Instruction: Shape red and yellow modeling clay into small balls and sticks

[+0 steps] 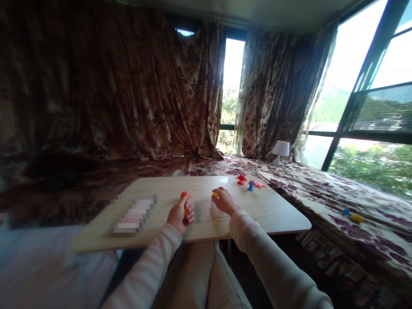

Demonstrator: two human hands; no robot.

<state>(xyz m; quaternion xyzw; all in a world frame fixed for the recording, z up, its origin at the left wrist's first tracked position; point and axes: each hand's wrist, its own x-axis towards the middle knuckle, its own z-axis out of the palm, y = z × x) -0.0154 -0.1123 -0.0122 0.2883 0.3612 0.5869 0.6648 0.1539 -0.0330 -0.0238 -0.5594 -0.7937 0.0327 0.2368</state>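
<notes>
My left hand (180,215) is wrapped round a small toy with a round red top (184,195), held upright above the table. A bit of yellow-orange shows between its fingers, and the rest of the toy is hidden. Farther right, my right hand (224,201) is closed low over the table with its fingers round a small yellow piece (215,195). Most of that piece is covered, so its kind does not show. Beyond the right hand stand a red toy figure (241,179) and a blue toy figure (251,185), with a flat pinkish-red toy (260,185) beside them.
The pale wooden table (151,189) bears a blurred-out rectangular object (133,214) on its left. Flower-patterned bedding (289,184) lies behind and to the right, holding a white lamp (281,149) and a blue-and-yellow toy (355,218). Curtains (144,94) hang behind.
</notes>
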